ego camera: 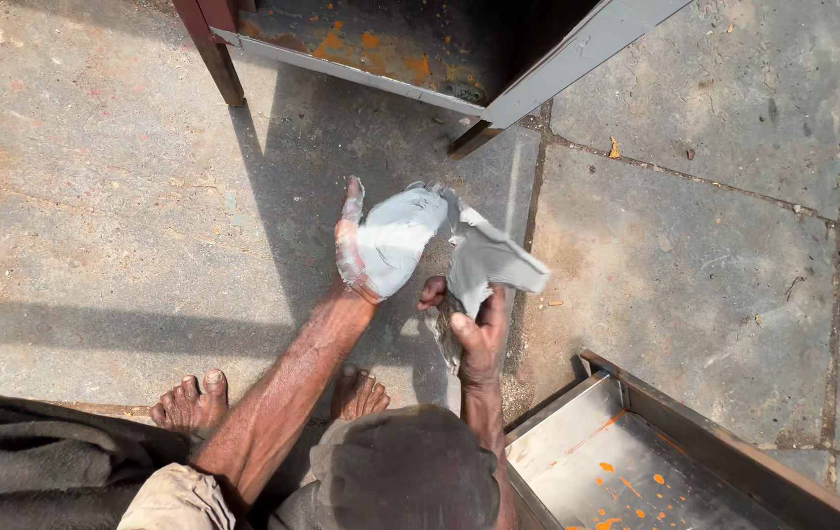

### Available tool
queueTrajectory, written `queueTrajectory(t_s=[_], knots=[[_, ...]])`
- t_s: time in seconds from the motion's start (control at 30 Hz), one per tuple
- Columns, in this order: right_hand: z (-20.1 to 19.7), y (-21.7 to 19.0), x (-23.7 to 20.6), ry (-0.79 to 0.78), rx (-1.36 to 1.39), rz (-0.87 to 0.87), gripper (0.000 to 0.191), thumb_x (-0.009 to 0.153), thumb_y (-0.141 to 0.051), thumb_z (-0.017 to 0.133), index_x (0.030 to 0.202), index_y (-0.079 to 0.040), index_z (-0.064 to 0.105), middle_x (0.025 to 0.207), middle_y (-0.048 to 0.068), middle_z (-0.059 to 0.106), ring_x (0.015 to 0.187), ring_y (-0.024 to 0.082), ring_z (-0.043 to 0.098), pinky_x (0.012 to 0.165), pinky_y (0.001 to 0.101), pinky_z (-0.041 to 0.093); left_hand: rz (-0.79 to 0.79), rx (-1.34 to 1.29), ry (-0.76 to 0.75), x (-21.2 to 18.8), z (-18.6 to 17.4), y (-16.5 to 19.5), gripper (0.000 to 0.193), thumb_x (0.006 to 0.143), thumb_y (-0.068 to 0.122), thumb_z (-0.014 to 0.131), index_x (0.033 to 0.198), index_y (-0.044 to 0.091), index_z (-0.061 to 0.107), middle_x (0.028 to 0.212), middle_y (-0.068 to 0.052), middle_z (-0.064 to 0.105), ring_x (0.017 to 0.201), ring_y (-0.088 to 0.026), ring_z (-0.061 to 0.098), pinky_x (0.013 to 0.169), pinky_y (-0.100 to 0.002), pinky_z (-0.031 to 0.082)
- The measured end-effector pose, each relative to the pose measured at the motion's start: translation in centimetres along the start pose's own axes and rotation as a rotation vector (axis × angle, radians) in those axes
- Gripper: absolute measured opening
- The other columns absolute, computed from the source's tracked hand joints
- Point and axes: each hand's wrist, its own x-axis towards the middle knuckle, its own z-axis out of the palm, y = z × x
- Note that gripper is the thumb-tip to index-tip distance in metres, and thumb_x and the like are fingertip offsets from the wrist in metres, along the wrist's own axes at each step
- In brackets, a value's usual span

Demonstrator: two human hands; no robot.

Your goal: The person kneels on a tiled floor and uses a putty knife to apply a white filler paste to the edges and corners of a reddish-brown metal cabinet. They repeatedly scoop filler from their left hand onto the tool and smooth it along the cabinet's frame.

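Observation:
My left hand (373, 247) is turned palm up with the fingers stretched out. A thick layer of grey putty (402, 231) covers the palm. My right hand (477, 334) grips a flat scraper blade (492, 260) smeared with the same grey putty. The blade's tip touches the putty on my left palm. Both hands hover over the stone floor in front of my bare feet (189, 397).
A metal cabinet (381, 49) with rust-orange patches and a grey-coated edge (577, 49) stands just beyond the hands. Another metal panel (626, 461) with orange spots lies at the lower right. Stone paving slabs (705, 255) surround everything.

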Motion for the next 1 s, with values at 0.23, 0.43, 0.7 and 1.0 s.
queueTrajectory(t_s=[0.23, 0.43, 0.7, 1.0], knots=[[0.4, 1.3, 0.0, -0.186, -1.006, -0.081, 0.076, 0.081, -0.016, 0.072, 0.153, -0.008, 0.049, 0.158, 0.020, 0.042, 0.146, 0.042, 0.047, 0.118, 0.0546, 0.045, 0.224, 0.368, -0.084, -2.1, 4.3, 1.5, 0.087, 0.098, 0.061, 0.049, 0.153, -0.005, 0.035, 0.156, -0.025, 0.043, 0.145, -0.038, 0.043, 0.121, -0.053, 0.037], [-3.8, 2.1, 1.0, 0.036, -0.936, 0.249, 0.078, 0.077, -0.016, 0.069, 0.151, -0.017, 0.045, 0.157, 0.015, 0.045, 0.140, 0.034, 0.051, 0.108, 0.0523, 0.054, 0.149, 0.262, -0.231, -1.3, 5.2, 3.7, 0.092, 0.099, 0.059, 0.052, 0.157, -0.006, 0.026, 0.161, -0.027, 0.036, 0.152, -0.041, 0.036, 0.129, -0.050, 0.032], [0.8, -0.6, 5.0, 0.017, 0.012, -0.079, 0.075, 0.092, -0.010, 0.063, 0.159, -0.010, 0.030, 0.128, 0.027, 0.058, 0.101, 0.032, 0.068, 0.082, 0.0475, 0.063, 0.375, 0.309, -0.006, -0.5, 0.6, 10.4, 0.092, 0.093, 0.055, 0.061, 0.156, -0.004, 0.028, 0.158, -0.026, 0.039, 0.149, -0.040, 0.041, 0.127, -0.048, 0.035], [18.3, 0.9, 12.7, -0.035, 0.384, -0.297, 0.070, 0.093, -0.008, 0.058, 0.153, -0.010, 0.023, 0.122, 0.025, 0.062, 0.113, 0.032, 0.067, 0.094, 0.0490, 0.062, 0.293, 0.361, -0.157, -3.5, 1.1, 13.4, 0.083, 0.101, 0.059, 0.042, 0.155, -0.004, 0.037, 0.150, -0.022, 0.051, 0.140, -0.036, 0.048, 0.119, -0.050, 0.042]])
